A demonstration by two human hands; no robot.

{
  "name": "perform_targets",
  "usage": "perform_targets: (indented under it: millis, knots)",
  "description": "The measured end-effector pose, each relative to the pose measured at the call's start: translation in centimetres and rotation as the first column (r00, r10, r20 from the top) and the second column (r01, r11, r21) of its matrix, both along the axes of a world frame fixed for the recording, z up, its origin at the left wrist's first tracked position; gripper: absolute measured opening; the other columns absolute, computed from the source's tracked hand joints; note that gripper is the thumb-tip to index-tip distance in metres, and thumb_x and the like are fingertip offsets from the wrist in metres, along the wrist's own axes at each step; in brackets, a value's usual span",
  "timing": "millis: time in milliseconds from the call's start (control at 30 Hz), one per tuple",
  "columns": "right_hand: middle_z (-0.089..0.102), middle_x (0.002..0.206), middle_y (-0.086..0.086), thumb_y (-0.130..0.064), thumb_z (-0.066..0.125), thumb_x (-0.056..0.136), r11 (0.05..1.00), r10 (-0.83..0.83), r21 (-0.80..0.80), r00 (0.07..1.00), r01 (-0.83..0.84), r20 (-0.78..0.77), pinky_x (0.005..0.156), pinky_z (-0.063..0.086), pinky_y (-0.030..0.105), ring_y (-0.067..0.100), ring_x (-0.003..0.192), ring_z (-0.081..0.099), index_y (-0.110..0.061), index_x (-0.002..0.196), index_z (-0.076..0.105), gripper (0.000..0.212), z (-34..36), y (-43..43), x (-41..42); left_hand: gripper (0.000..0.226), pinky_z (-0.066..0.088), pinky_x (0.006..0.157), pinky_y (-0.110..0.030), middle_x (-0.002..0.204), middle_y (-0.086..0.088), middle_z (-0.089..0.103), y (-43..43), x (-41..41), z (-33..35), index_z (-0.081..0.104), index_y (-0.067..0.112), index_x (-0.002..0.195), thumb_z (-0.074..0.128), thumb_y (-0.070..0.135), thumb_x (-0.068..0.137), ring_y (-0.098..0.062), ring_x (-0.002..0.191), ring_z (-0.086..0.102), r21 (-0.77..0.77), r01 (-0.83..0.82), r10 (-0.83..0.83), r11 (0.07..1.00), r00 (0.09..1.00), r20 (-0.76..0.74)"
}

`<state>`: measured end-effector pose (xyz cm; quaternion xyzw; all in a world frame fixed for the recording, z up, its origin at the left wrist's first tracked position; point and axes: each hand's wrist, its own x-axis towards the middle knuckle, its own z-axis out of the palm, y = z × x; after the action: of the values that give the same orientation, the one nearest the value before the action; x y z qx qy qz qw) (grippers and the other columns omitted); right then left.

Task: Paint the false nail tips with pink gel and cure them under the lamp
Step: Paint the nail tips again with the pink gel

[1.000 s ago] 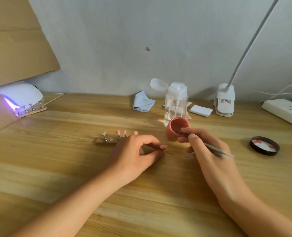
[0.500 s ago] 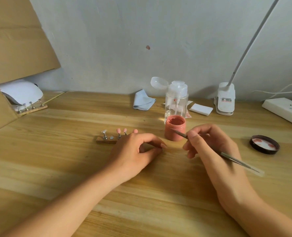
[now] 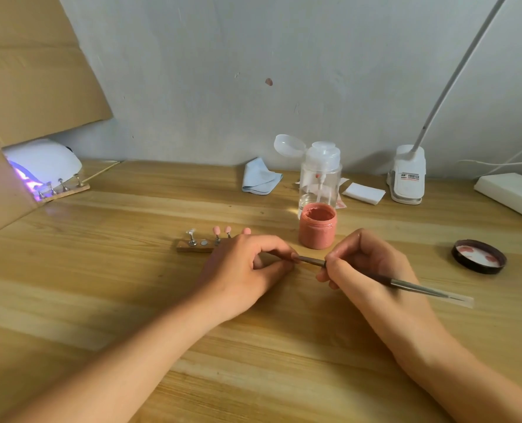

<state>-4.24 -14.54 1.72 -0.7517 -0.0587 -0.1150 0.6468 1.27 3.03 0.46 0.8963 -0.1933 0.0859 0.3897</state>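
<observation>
My right hand [image 3: 372,270], pinching the brush [image 3: 418,286], has swung its tip from the pink gel jar [image 3: 317,227] to my curled left hand [image 3: 247,270] beside the holder's nail tips [image 3: 217,231], so painting is probably starting, though I can't tell what that hand pinches.

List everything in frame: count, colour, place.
gel jar: 1, pink, centre
lid: 1, black, right
brush: 1, metal, right grip
near stand: 1, wood, by left grip
pink tips: 3, near stand
cure lamp: 1, white, far left
far stand: 1, wood, at cure lamp
bottle: 1, clear, behind gel jar
cloth: 1, blue, back
pads: few, white, by bottle
desk lamp: 1, white, back right
power strip: 1, white, far right
cardboard: 1, brown, left
left grip: curled, contents unclear
right grip: pinches brush
</observation>
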Motion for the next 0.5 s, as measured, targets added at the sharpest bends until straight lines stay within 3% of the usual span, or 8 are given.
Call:
perform_targets:
  millis: [100, 200, 367, 500]
  knots:
    - [0.068, 0.076, 0.020, -0.007, 0.063, 0.080, 1.000, -0.011, -0.027, 1.000, 0.011, 0.013, 0.063, 0.043, 0.029, 0.020, 0.066, 0.056, -0.003, 0.078, 0.060, 0.005, -0.06, -0.07, -0.02, 0.018, 0.000, 0.104, 0.006, 0.033, 0.012, 0.036, 0.02, -0.08, 0.04, 0.071, 0.039, 0.085, 0.071, 0.021, 0.090, -0.009, 0.039, 0.033, 0.005, -0.002, 0.002, 1.000, 1.000, 0.005]
    - [0.068, 0.076, 0.019, -0.009, 0.066, 0.080, 0.999, -0.024, -0.035, 1.000, 0.025, 0.019, 0.064, 0.043, 0.033, 0.032, 0.067, 0.056, -0.005, 0.078, 0.060, 0.008, -0.15, -0.13, 0.06, 0.018, -0.002, 0.102, 0.007, 0.032, 0.013, 0.036, -0.01, -0.06, 0.05, 0.071, 0.039, 0.085, 0.071, 0.021, 0.090, -0.008, 0.040, 0.034, 0.015, 0.000, 0.000, 1.000, 1.000, 0.018]
    - [0.068, 0.073, 0.016, -0.016, 0.069, 0.079, 0.999, -0.029, -0.025, 1.000, 0.029, 0.011, 0.061, 0.043, 0.028, 0.016, 0.064, 0.056, -0.007, 0.077, 0.059, 0.013, -0.08, 0.02, 0.14, 0.017, -0.006, 0.096, 0.010, 0.033, 0.012, 0.037, 0.01, 0.00, -0.01, 0.071, 0.040, 0.085, 0.071, 0.023, 0.090, -0.014, 0.047, 0.045, 0.031, -0.012, 0.011, 0.999, 1.000, 0.028]
    - [0.066, 0.075, 0.021, -0.015, 0.068, 0.081, 1.000, -0.027, -0.010, 0.999, 0.027, 0.018, 0.061, 0.042, 0.031, 0.020, 0.066, 0.054, -0.006, 0.076, 0.059, 0.013, -0.04, -0.04, 0.14, 0.017, -0.005, 0.096, 0.010, 0.033, 0.013, 0.038, 0.03, -0.01, -0.01, 0.072, 0.039, 0.086, 0.071, 0.023, 0.090, -0.012, 0.044, 0.042, 0.025, -0.004, 0.004, 1.000, 1.000, 0.026]
